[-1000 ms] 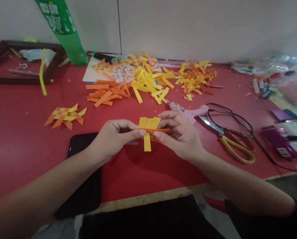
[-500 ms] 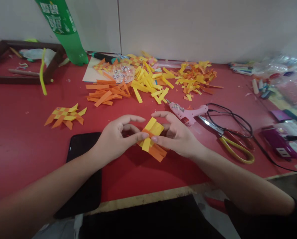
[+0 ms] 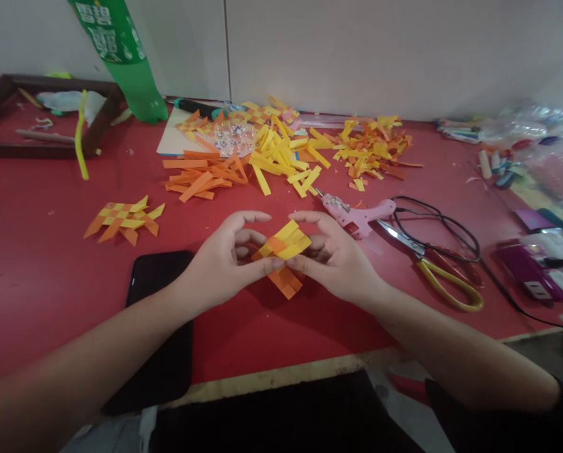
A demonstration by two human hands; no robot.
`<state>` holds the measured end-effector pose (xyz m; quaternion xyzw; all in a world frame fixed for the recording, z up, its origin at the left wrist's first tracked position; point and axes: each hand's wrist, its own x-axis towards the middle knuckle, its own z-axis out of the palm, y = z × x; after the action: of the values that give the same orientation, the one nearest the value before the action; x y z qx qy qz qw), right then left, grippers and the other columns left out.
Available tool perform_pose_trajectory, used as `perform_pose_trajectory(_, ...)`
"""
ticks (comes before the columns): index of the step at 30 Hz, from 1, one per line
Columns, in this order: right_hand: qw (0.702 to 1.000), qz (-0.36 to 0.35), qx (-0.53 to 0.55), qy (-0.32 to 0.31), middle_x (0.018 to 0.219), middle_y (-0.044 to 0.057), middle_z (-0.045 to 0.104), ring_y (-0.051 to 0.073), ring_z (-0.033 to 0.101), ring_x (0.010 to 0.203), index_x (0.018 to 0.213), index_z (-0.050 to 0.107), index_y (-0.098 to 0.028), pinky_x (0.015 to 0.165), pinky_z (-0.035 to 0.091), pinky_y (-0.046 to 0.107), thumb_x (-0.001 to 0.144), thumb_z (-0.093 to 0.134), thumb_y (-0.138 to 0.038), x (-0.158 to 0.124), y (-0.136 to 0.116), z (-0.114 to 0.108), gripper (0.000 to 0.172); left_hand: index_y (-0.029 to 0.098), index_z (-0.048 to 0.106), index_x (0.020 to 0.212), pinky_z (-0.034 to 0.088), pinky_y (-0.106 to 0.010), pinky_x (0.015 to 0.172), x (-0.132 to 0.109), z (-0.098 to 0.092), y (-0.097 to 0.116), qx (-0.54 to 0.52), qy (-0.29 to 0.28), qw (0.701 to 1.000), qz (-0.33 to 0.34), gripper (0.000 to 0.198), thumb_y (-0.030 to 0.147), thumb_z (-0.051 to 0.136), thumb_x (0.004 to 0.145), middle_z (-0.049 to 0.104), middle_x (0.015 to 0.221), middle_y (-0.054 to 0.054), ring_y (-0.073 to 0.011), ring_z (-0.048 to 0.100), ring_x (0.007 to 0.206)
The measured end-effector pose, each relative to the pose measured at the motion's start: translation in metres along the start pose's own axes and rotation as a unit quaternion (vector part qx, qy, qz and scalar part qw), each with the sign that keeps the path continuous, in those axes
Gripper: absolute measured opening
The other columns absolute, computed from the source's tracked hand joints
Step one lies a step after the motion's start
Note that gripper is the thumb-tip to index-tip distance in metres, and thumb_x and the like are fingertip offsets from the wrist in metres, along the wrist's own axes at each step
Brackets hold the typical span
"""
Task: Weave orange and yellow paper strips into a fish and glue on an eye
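Observation:
Between my two hands is a small weave of yellow and orange paper strips (image 3: 288, 242), held above the red table. My left hand (image 3: 231, 251) pinches its left side, thumb on the near face and fingers behind. From the right, my right hand (image 3: 335, 255) pinches it the same way, the two thumb tips close together. Yellow strip ends point up and to the right, while orange ends hang down toward me. The fingertips behind the paper are partly hidden. A finished-looking woven paper fish (image 3: 124, 219) lies to the left of my hands.
Behind my hands lie orange strips (image 3: 203, 176), yellow strips (image 3: 281, 151) and a heap of paper scraps (image 3: 373, 148). A pink glue gun (image 3: 356, 214) and scissors (image 3: 427, 261) are at right. At left are a phone (image 3: 161, 340), a green bottle (image 3: 142, 88) and a brown frame (image 3: 36, 151).
The woven strips have turned and tilted in my hands. A yellow end that pointed down toward me no longer shows there, and the orange ends have swung left. Both hands stay in place.

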<state>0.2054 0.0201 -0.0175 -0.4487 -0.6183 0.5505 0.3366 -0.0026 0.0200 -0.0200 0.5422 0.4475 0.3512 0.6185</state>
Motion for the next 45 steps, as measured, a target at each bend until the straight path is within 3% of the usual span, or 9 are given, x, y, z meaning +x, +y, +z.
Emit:
perform_pose_trajectory(6, 1.000, 0.005, -0.014, 0.014, 0.078, 0.000, 0.071, 0.016, 0.071, 0.067, 0.129, 0.044, -0.023, 0.053, 0.052, 0.024, 0.083, 0.074, -0.038, 0.000, 0.000, 0.000, 0.057, 0.022, 0.054, 0.095, 0.053, -0.021, 0.066, 0.001, 0.001, -0.001, -0.038, -0.023, 0.998, 0.053, 0.023, 0.024, 0.072, 0.081, 0.060, 0.089, 0.002, -0.0101, 0.064, 0.073)
perform_pose_trajectory(10, 0.998, -0.048, -0.030, 0.024, 0.088, 0.001, 0.067, 0.015, 0.068, 0.072, 0.127, 0.045, -0.025, 0.059, 0.055, 0.026, 0.085, 0.073, -0.034, 0.001, 0.002, 0.001, 0.051, 0.022, 0.047, 0.087, 0.047, -0.018, 0.053, 0.001, 0.001, 0.001, -0.027, -0.005, 0.999, 0.027, 0.030, 0.021, 0.075, 0.075, 0.059, 0.078, 0.005, -0.0077, 0.059, 0.057)
perform_pose_trajectory(16, 0.989, -0.124, -0.080, 0.024, 0.110, 0.006, 0.062, 0.016, 0.066, 0.091, 0.128, 0.047, -0.027, 0.078, 0.058, 0.031, 0.086, 0.072, -0.036, 0.002, 0.005, -0.002, 0.049, 0.022, 0.051, 0.096, 0.049, -0.021, 0.057, 0.000, -0.001, 0.001, 0.008, -0.001, 1.000, -0.006, 0.034, 0.028, 0.077, 0.075, 0.066, 0.080, 0.001, -0.0113, 0.063, 0.063)
perform_pose_trajectory(21, 0.965, -0.199, -0.167, 0.008, 0.103, 0.005, 0.066, 0.018, 0.063, 0.098, 0.102, 0.065, -0.024, 0.086, 0.053, 0.033, 0.089, 0.069, -0.034, 0.004, 0.004, -0.008, 0.017, 0.021, 0.055, 0.091, 0.050, -0.022, 0.068, -0.001, 0.000, 0.002, 0.026, -0.035, 0.998, 0.037, 0.022, 0.025, 0.072, 0.079, 0.065, 0.085, 0.000, -0.0135, 0.066, 0.079)
perform_pose_trajectory(27, 0.990, -0.115, -0.084, 0.019, 0.090, 0.003, 0.062, 0.013, 0.061, 0.077, 0.086, 0.061, -0.021, 0.064, 0.051, 0.025, 0.082, 0.075, -0.036, 0.004, 0.000, -0.003, 0.021, 0.020, 0.054, 0.086, 0.050, -0.023, 0.069, 0.000, 0.001, 0.003, 0.037, -0.052, 0.997, 0.035, 0.017, 0.019, 0.069, 0.077, 0.062, 0.085, 0.001, -0.0133, 0.064, 0.078)
perform_pose_trajectory(34, 0.993, -0.106, -0.057, 0.011, 0.091, 0.003, 0.060, 0.013, 0.060, 0.079, 0.080, 0.060, -0.020, 0.063, 0.049, 0.025, 0.084, 0.072, -0.035, 0.003, 0.000, -0.005, 0.020, 0.018, 0.059, 0.087, 0.048, -0.025, 0.068, -0.001, 0.002, -0.001, 0.079, -0.058, 0.995, 0.027, 0.011, 0.021, 0.065, 0.079, 0.063, 0.083, -0.001, -0.0139, 0.062, 0.076)
perform_pose_trajectory(37, 0.993, -0.098, -0.067, -0.014, 0.098, 0.005, 0.063, 0.014, 0.061, 0.084, 0.076, 0.068, -0.019, 0.070, 0.051, 0.027, 0.087, 0.066, -0.035, 0.003, -0.003, -0.007, 0.019, 0.018, 0.059, 0.087, 0.048, -0.025, 0.067, -0.001, 0.001, -0.001, 0.091, -0.059, 0.994, 0.027, 0.011, 0.020, 0.064, 0.078, 0.063, 0.082, 0.000, -0.0129, 0.062, 0.074)
perform_pose_trajectory(41, 0.996, -0.081, -0.024, -0.026, 0.105, 0.004, 0.069, 0.018, 0.064, 0.100, 0.091, 0.077, -0.025, 0.090, 0.051, 0.033, 0.091, 0.060, -0.033, 0.004, -0.005, -0.010, 0.019, 0.020, 0.052, 0.093, 0.051, -0.025, 0.071, -0.001, 0.002, -0.001, 0.079, -0.043, 0.996, 0.028, 0.023, 0.020, 0.066, 0.076, 0.065, 0.091, -0.001, -0.0149, 0.066, 0.083)
perform_pose_trajectory(45, 0.998, -0.051, -0.033, -0.008, 0.102, 0.002, 0.074, 0.018, 0.067, 0.101, 0.096, 0.078, -0.025, 0.094, 0.050, 0.033, 0.091, 0.056, -0.032, 0.005, -0.004, -0.009, 0.023, 0.022, 0.046, 0.097, 0.052, -0.027, 0.067, -0.004, 0.002, -0.004, 0.094, -0.032, 0.994, 0.034, 0.027, 0.024, 0.066, 0.080, 0.064, 0.092, -0.001, -0.0156, 0.066, 0.079)
